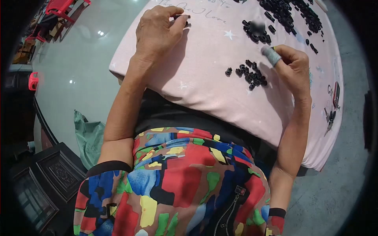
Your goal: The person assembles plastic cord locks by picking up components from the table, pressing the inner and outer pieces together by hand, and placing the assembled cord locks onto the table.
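My left hand (159, 33) is over the upper left of the pink cloth, thumb and forefinger pinched on a small dark piece (188, 17). My right hand (291, 67) hangs above the cloth at the right, its fingers curled together and a grey wrap (271, 56) round one digit. Whether anything is between those fingertips is too small to tell. Left of my right hand lies a loose group of small black parts (252, 74), with one single part (228, 71) apart from it. Just above is another black cluster (256, 32), partly blurred.
The pink cloth (212, 94) covers the table. A big pile of black parts (281, 13) lies at the top right. Keys or scissors (330, 118) and a red item (336, 94) lie near the right edge. Red stools (61, 10) stand at the upper left.
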Available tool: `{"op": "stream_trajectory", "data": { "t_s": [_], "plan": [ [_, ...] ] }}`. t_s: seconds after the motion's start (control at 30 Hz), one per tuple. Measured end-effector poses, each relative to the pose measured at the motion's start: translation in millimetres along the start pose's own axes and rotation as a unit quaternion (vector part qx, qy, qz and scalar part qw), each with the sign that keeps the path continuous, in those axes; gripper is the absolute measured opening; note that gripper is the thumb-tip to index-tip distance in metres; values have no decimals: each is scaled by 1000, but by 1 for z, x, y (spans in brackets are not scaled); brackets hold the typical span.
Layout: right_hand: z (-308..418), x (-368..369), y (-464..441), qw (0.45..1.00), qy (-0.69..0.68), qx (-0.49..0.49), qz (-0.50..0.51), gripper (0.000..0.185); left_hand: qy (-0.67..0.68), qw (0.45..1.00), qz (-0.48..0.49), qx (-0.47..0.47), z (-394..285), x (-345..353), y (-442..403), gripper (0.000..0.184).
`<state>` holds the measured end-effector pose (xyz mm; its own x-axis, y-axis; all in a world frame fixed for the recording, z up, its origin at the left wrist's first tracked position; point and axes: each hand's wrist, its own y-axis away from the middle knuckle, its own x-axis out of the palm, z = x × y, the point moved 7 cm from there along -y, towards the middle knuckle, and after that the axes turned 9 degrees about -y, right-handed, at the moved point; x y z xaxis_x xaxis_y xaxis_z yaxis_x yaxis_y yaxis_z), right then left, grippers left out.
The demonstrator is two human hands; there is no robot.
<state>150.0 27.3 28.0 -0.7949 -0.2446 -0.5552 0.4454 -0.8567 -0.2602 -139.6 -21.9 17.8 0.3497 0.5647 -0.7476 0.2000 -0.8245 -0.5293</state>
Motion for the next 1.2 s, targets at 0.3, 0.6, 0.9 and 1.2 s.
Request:
{"op": "stream_trajectory", "data": {
  "t_s": [0.3,0.6,0.9,1.2],
  "plan": [
    [1,-1,2,999,29,18,0,16,138,956,257,39,-56,21,23,28],
    [-17,-13,0,999,2,15,-29,30,47,964,158,211,-119,40,27,21],
    [-28,-64,1,975,162,93,-121,23,-49,931,122,342,-126,88,-25,19],
    [-42,-86,7,964,188,142,-126,22,36,931,16,363,-135,97,-15,22]
  ]
}}
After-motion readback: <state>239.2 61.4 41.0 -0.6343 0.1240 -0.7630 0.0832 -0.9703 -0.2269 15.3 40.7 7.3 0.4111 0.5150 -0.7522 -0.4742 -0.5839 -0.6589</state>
